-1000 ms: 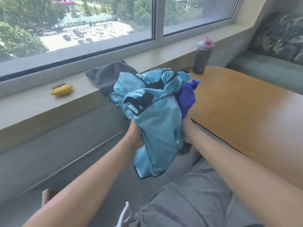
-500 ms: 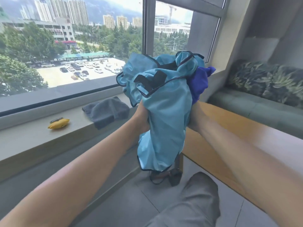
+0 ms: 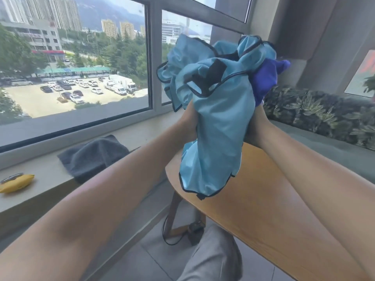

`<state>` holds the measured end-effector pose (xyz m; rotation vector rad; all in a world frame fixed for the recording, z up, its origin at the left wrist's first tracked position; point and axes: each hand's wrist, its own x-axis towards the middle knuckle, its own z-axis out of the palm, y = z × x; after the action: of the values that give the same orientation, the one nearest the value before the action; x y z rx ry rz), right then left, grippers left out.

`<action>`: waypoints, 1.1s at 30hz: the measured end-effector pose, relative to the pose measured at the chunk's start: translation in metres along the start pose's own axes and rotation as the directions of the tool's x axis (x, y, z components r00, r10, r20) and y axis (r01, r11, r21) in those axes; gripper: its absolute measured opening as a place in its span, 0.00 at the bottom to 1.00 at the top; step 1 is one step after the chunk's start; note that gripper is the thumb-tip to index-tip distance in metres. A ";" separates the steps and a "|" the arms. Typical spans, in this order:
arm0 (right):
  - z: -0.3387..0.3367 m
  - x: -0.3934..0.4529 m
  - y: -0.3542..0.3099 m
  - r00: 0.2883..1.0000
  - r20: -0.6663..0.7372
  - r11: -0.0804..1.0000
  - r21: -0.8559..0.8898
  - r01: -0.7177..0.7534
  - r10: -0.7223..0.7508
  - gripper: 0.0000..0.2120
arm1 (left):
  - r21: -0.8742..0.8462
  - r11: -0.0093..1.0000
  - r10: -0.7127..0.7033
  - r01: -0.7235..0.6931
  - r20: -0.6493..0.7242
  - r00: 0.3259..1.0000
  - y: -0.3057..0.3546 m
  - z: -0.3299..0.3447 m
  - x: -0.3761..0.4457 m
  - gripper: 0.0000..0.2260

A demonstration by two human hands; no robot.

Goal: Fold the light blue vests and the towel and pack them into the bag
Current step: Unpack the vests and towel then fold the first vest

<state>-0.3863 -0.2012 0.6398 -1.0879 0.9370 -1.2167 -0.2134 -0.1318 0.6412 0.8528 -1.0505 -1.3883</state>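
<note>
Raised higher since earlier, both hands, left hand (image 3: 188, 122) and right hand (image 3: 255, 126), grip the bunched light blue vests (image 3: 219, 118) and purple cloth (image 3: 265, 82) above the bench (image 3: 263, 199).

You've got a wooden table (image 3: 253, 209) on your right, with a cable (image 3: 165, 232) looping on the floor under it. On the windowsill (image 3: 46, 175) there's a small yellow gadget (image 3: 16, 183) off to the left. Behind the table sits a bench with leaf-print cushions (image 3: 316, 114). Out the window (image 3: 75, 57) you can see a car park, trees and tower blocks.
</note>
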 end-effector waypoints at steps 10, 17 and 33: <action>-0.089 0.006 0.183 0.936 -0.298 0.740 -0.583 -0.336 0.189 0.30 | 0.510 0.756 -0.182 0.411 -0.439 0.880 -0.209 -0.069 0.045 0.09; -0.093 0.015 0.197 0.932 -0.289 0.608 -0.707 -0.362 0.219 0.32 | 0.320 0.753 -0.506 0.575 -0.278 0.817 -0.226 -0.068 0.039 0.16; -0.112 -0.009 0.150 0.999 0.009 0.624 -0.781 0.037 -0.049 0.29 | 0.891 -0.091 0.246 -0.446 0.454 0.857 -0.205 -0.065 0.010 0.51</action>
<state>-0.4592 -0.2046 0.4671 -1.7991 1.5339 -0.8270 -0.2237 -0.1571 0.4280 1.2995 -2.2955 0.0902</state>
